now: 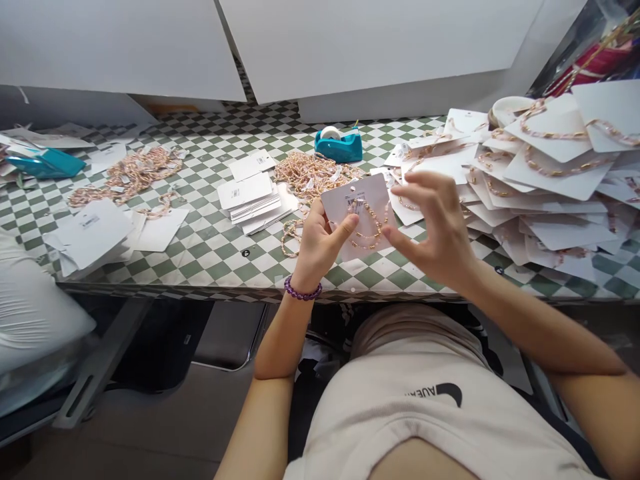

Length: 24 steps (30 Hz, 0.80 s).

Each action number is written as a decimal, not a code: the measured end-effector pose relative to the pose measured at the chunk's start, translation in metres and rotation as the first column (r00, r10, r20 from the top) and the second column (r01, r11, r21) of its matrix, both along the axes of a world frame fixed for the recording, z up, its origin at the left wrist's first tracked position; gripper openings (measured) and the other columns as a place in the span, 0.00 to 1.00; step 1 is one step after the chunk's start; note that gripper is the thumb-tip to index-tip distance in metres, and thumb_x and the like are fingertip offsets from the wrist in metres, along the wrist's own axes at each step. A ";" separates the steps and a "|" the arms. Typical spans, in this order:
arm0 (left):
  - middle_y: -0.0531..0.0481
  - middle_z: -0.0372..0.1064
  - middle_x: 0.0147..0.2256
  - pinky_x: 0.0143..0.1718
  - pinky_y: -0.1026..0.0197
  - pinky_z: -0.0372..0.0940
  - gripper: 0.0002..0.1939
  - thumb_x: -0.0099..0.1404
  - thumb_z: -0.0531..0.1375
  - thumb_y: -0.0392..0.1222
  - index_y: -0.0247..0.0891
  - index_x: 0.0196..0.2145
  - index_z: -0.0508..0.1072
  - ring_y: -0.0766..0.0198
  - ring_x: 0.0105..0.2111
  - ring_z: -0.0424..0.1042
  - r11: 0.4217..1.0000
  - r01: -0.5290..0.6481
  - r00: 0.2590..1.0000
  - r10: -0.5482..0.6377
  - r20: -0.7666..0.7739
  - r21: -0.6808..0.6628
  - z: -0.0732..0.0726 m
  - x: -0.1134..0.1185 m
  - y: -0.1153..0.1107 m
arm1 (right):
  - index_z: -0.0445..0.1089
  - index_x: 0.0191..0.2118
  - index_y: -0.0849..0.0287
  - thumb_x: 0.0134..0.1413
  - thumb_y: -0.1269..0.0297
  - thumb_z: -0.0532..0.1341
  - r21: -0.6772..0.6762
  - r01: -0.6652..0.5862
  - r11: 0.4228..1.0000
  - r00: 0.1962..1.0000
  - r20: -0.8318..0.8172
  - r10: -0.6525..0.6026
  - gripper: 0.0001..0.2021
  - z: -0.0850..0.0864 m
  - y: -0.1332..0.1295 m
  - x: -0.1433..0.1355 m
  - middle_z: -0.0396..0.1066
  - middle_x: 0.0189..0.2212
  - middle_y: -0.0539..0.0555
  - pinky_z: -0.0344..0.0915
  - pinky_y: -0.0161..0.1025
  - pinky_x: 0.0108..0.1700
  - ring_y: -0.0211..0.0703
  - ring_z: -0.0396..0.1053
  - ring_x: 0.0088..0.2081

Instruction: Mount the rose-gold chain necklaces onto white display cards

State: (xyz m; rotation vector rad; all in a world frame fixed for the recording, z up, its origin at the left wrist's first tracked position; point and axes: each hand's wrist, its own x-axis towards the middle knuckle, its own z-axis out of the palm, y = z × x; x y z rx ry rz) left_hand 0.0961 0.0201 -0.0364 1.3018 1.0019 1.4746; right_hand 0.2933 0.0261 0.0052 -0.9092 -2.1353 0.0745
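My left hand [320, 243], with a purple bead bracelet [303, 290] at its wrist, grips a white jewellery card [345, 193] by its left side, thumb on top. On the card lies a pink and gold beaded necklace [369, 235], its strands looped across the surface. My right hand [435, 227] is at the card's right edge, fingers spread and curved. Its thumb tip is close to the beads; whether it touches them I cannot tell. Behind the card sits a heap of beaded strands [315, 175], and a few strands [291, 239] lie beside my left hand.
A stack of blank cards [250, 197] lies left of the heap. Behind stands a teal tape dispenser [340, 145]. Carded necklaces [550, 193] pile high at right. At far left are another bead heap [140, 172], loose cards [90, 233], a second teal dispenser [47, 162] and a person's sleeve [35, 300].
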 end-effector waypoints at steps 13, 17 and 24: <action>0.36 0.68 0.55 0.42 0.53 0.76 0.32 0.67 0.60 0.54 0.39 0.63 0.56 0.53 0.48 0.75 0.970 0.200 0.975 -0.212 -0.073 -0.139 -0.030 0.014 -0.043 | 0.68 0.43 0.54 0.56 0.78 0.51 -0.121 -0.265 0.957 0.935 0.209 0.286 0.15 -0.033 0.009 0.042 0.66 0.56 0.57 0.72 0.42 0.49 0.45 0.70 0.54; 0.36 0.54 0.65 0.56 0.45 0.67 0.33 0.67 0.61 0.48 0.44 0.65 0.54 0.49 0.61 0.63 0.992 0.047 0.743 0.042 -0.668 0.114 -0.012 -0.018 -0.055 | 0.68 0.42 0.57 0.54 0.78 0.51 -0.205 -0.344 0.916 0.868 0.301 0.394 0.15 -0.046 0.016 0.061 0.65 0.59 0.60 0.72 0.41 0.48 0.46 0.70 0.55; 0.46 0.74 0.42 0.43 0.58 0.67 0.13 0.74 0.50 0.41 0.40 0.44 0.74 0.59 0.42 0.72 0.790 0.509 0.421 0.117 -0.900 0.341 0.019 -0.016 -0.003 | 0.70 0.45 0.57 0.47 0.82 0.49 -0.221 -0.430 0.876 0.789 0.379 0.483 0.23 -0.047 0.021 0.067 0.63 0.60 0.59 0.70 0.42 0.54 0.45 0.66 0.59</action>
